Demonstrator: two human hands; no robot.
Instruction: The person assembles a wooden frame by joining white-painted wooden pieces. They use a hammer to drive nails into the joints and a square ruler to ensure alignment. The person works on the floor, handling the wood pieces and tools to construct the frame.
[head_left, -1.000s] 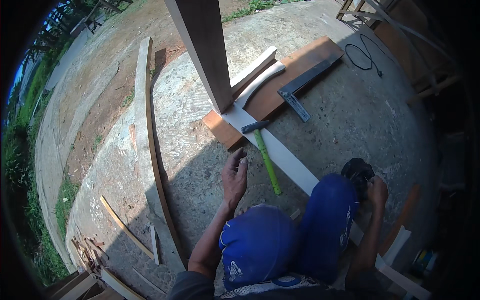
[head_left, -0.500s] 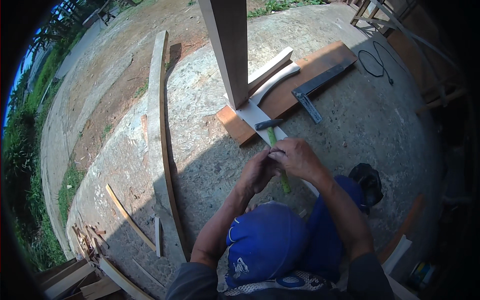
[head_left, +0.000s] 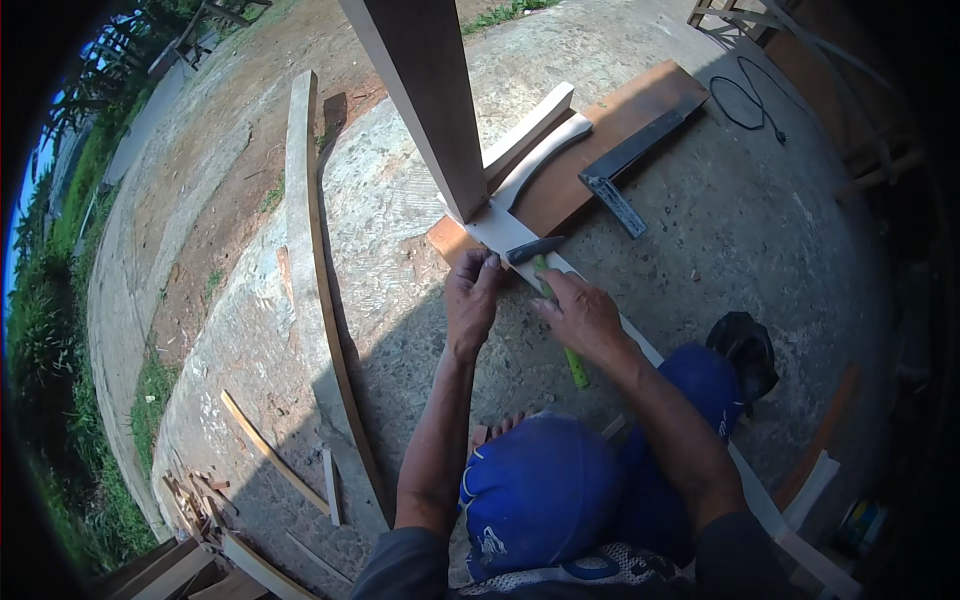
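My right hand is closed round the green handle of a hammer, whose dark head lies over a pale wooden strip. Thumb and fingertips of my left hand are pinched together just left of the hammer head; whatever they hold is too small to name. Beyond them a tall, dark-sided wooden post stands on the far end of the strip. A reddish-brown board lies beneath, with a curved pale piece and a straight pale piece on it.
A try square rests partly on the board's right side. To the left, a long plank lies on the concrete floor. Wood scraps are piled at lower left. A black cable curls at upper right.
My hands were together over the hammer handle and have parted. The left has moved up and left towards the post's foot; the right has closed on the handle.
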